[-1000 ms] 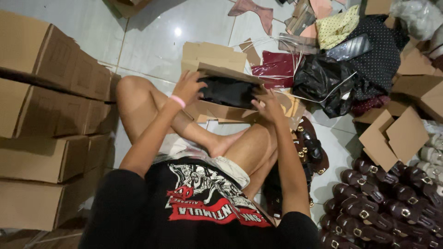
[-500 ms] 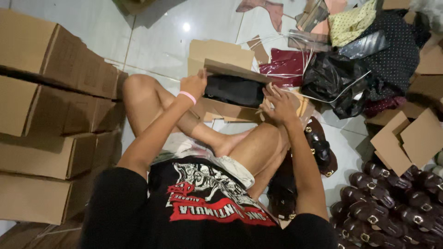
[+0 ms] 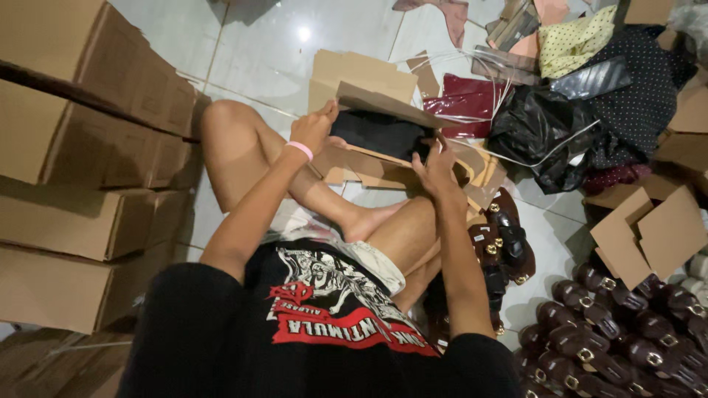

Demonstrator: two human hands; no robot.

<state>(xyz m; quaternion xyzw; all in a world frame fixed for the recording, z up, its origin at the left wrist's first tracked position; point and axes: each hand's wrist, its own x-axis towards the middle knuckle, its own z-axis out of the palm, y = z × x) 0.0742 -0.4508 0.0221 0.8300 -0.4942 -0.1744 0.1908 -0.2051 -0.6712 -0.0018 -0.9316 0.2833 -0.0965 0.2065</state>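
Head view: person sits cross-legged on the tile floor, both hands on a flat cardboard box held over the knees. Box is half open, lid flap tilted up, something black inside. Left hand is closed on the box's left end, thumb on the edge. Right hand grips the near right corner, fingers curled around it.

Risks, as I judge them: box is held off the floor by its ends only, so the black contents could slide out the open side if it tips. The lid flap looks thin and could crease or tear under the left thumb. White strapping lying just beyond could snag.

Hard to make out: what the black item is. The box's underside and far wall are hidden. Right fingertips are tucked behind the cardboard. Stacked cartons at left and brown buckled shoes at near right run off frame.
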